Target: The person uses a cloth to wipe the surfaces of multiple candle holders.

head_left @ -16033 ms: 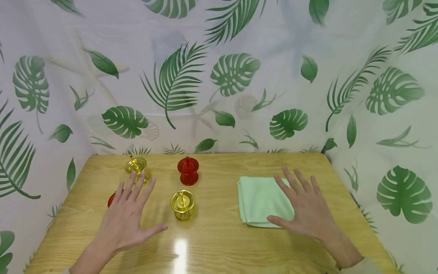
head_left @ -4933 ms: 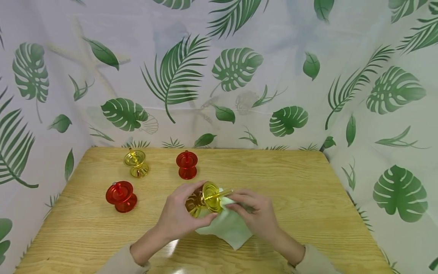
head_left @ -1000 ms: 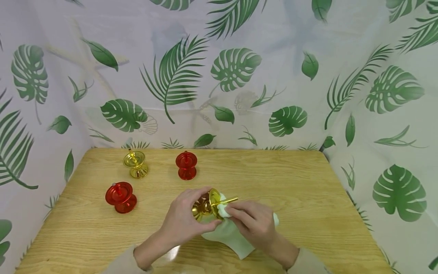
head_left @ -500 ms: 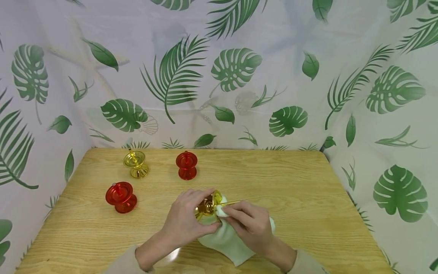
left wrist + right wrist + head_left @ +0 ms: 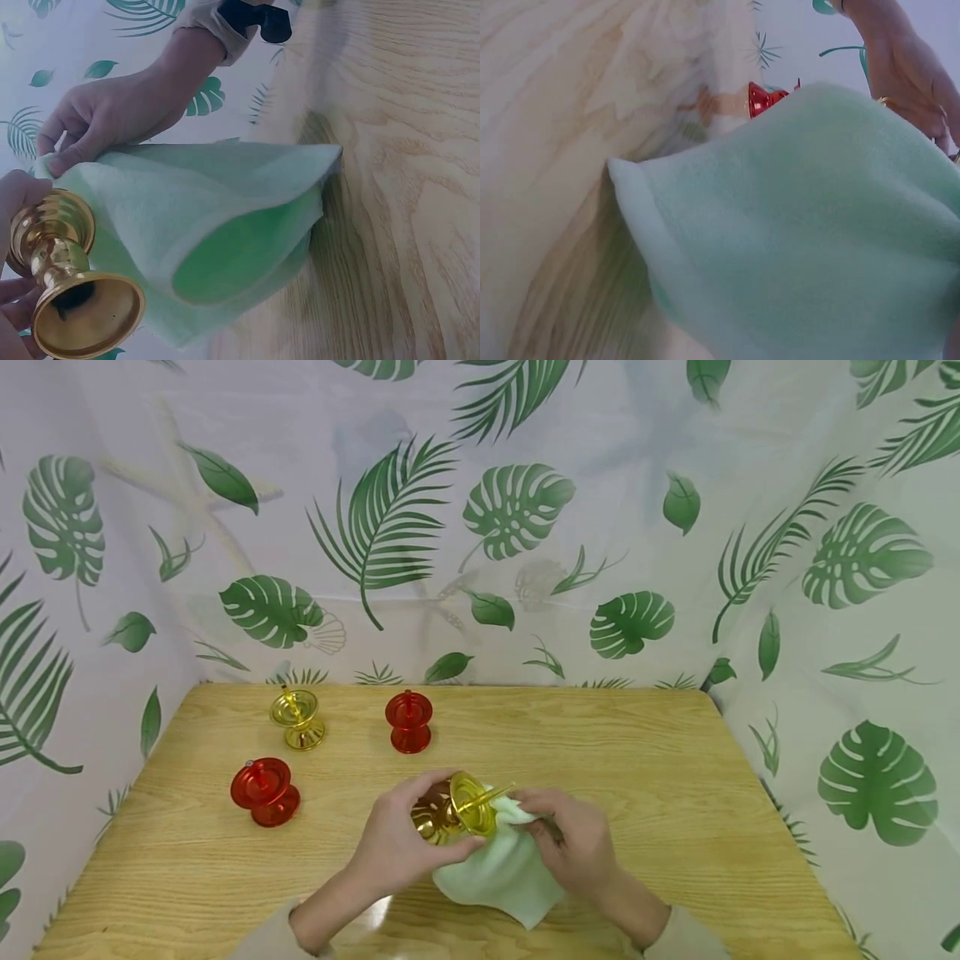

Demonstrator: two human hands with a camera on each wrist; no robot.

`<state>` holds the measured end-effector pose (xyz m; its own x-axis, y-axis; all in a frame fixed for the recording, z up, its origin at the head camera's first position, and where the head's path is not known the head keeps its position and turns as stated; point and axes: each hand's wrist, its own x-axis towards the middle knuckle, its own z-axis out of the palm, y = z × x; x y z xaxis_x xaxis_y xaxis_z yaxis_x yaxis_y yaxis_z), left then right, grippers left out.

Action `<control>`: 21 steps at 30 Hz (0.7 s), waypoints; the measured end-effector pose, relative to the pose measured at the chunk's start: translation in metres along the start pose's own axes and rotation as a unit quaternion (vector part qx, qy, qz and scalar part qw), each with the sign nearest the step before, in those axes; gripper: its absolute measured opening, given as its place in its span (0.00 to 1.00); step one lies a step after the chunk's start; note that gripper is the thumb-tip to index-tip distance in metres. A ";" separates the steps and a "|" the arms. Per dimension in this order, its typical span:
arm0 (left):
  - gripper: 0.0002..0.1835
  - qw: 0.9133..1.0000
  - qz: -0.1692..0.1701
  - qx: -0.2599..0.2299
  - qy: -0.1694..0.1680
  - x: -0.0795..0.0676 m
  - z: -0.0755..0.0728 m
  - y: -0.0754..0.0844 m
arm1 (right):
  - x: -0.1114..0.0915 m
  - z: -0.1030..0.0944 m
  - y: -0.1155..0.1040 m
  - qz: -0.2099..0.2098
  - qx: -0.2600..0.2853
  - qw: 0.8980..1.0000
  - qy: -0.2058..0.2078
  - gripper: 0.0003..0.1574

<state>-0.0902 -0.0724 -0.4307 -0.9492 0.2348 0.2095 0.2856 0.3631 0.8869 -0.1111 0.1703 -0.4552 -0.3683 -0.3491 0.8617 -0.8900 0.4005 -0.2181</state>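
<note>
My left hand (image 5: 393,839) grips a shiny gold candle holder (image 5: 474,806) by its stem and dish. It is held tilted on its side, its dish and thin central post facing right. My right hand (image 5: 581,839) pinches a pale green cloth (image 5: 502,877), a bunched part of it close beside the dish's rim. Below the fingers the rest of the cloth hangs down. From the left wrist, the hollow foot of the candle holder (image 5: 90,311) faces the camera, and the cloth (image 5: 150,225) droops from the right hand (image 5: 112,112). The cloth (image 5: 795,225) fills most of the right wrist view.
On the wooden table (image 5: 637,743) stand a second gold candle holder (image 5: 303,731) at the back left, a red one (image 5: 410,727) right of it, and another red one (image 5: 270,793) nearer the front left. Leaf-printed curtains (image 5: 420,560) enclose the back and sides.
Earlier the cloth lay folded and this gold holder stood on the table; both were since picked up. Within the last half second, the right hand shifted right, off the post, and the dish turned toward the camera.
</note>
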 end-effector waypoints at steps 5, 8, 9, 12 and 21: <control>0.37 0.998 -0.044 -0.042 0.016 0.003 -0.004 0.003 | -0.001 -0.007 0.006 0.048 -0.011 0.999 -0.013 0.23; 0.35 0.995 -0.070 -0.072 0.023 0.005 -0.006 0.004 | 0.000 -0.009 0.009 0.040 -0.007 0.999 -0.005 0.23; 0.34 0.993 -0.079 -0.084 0.025 0.007 -0.007 0.004 | 0.001 -0.009 0.010 0.035 -0.008 0.999 -0.001 0.22; 0.32 0.987 -0.100 -0.122 0.027 0.010 -0.009 0.003 | 0.004 -0.010 0.010 0.022 -0.006 1.000 0.005 0.22; 0.27 0.969 -0.135 -0.201 0.044 0.017 -0.007 0.005 | 0.011 -0.006 0.006 -0.001 -0.002 1.000 -0.019 0.19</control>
<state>-0.1060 -0.0728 -0.4196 -0.9948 0.0958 -0.0331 -0.0318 0.0155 0.9994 -0.1187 0.1737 -0.4447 -0.3768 -0.3814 0.8441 -0.8895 0.4033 -0.2149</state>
